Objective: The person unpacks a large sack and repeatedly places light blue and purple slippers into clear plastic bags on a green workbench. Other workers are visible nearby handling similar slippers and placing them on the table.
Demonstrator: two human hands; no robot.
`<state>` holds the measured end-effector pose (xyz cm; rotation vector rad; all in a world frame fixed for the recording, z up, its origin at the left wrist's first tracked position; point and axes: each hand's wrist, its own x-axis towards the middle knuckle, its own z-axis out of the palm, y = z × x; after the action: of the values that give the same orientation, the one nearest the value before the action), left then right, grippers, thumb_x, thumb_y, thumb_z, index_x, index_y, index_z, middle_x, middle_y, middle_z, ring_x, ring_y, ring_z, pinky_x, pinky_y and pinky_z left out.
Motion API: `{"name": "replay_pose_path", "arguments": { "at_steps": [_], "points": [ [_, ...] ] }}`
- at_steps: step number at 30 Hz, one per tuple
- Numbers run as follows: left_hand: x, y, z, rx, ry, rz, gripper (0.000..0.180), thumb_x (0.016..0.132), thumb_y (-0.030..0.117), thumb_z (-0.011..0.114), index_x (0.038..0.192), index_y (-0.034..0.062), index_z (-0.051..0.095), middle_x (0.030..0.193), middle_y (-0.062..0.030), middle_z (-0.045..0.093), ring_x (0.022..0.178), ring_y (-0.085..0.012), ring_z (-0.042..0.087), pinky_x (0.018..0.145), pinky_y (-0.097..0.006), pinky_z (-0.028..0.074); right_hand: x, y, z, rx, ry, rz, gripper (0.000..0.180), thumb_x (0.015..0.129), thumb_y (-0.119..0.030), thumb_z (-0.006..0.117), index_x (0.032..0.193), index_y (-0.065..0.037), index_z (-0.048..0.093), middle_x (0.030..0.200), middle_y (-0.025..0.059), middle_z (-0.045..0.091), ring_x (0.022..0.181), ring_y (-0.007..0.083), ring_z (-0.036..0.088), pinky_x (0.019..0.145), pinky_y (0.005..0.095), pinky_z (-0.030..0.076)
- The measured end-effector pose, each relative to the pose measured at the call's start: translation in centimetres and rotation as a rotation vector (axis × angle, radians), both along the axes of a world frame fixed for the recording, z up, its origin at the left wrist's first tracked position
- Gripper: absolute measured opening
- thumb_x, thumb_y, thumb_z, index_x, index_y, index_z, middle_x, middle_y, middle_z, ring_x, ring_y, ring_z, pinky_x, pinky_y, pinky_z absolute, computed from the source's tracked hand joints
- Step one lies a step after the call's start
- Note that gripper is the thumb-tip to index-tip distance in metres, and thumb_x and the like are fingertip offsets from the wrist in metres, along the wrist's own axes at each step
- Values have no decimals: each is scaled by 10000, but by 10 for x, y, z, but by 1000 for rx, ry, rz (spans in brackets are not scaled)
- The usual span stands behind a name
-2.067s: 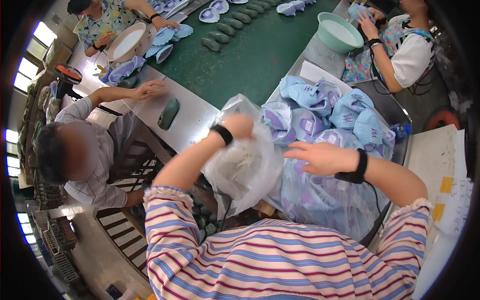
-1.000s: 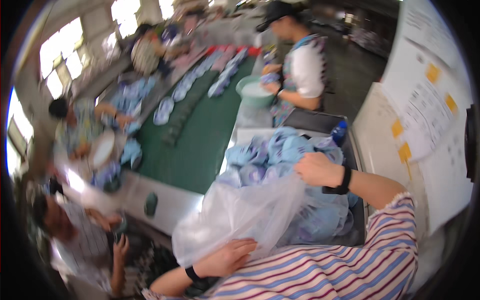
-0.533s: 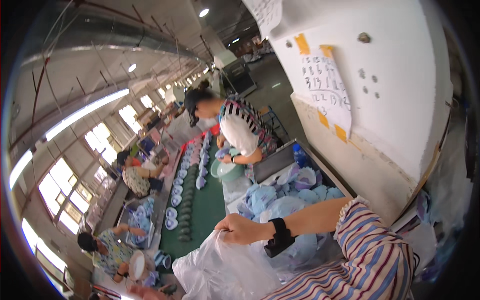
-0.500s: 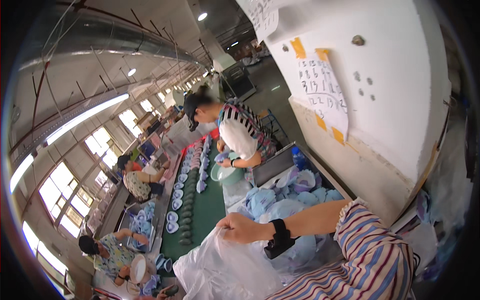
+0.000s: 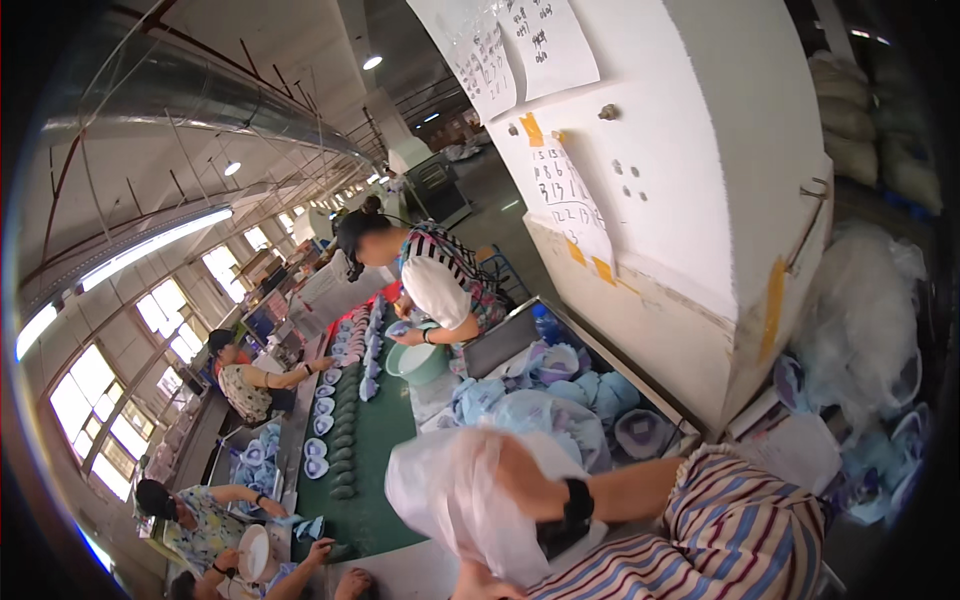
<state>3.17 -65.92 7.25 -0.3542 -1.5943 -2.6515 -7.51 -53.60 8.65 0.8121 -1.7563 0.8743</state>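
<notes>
My right hand is inside the clear plastic bag, seen only through the film; it seems to be curled on the plastic, though how tightly I cannot tell. My left hand is out of view below the frame. The bag hangs just in front of my chest, over the near edge of the counter, its mouth toward my black wristband.

To handle it well, I judge the film wants to be kept spread and taut with the fingers wide, so it does not bunch around my wrist, and lifted clear of the pile so nothing snags.

Just beyond the bag lies a heap of blue and lilac shoe uppers in a metal tray against the white pillar. Rows of uppers run along the green counter, where a person in a striped top holds a pale green basin. More people sit at the far left. The heap sits close enough that the loose film could drag across it.
</notes>
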Motion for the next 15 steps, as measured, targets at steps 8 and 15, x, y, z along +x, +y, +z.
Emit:
{"name": "replay_pose_path", "arguments": {
  "at_steps": [8, 15],
  "points": [
    [64, -28, -28, -136, -21, 51, 391, 812, 97, 550, 1194, 33, 493, 1216, -136, 519, 1082, -264, 521, 927, -389, 412, 154, 39, 31, -508, -585, 957, 281, 945, -104, 434, 1222, -66, 462, 862, 19, 527, 712, 108, 551, 609, 237, 445],
    [59, 9, -16, 45, 9, -30, 458, 796, 30, 559, 1244, 11, 463, 1272, -145, 492, 1117, -267, 514, 951, -376, 413, 193, 86, -3, 128, -483, 293, 775, 725, -361, 721, 1350, -84, 356, 1281, 241, 364, 1158, 413, 398, 924, 425, 406]
  ]
}}
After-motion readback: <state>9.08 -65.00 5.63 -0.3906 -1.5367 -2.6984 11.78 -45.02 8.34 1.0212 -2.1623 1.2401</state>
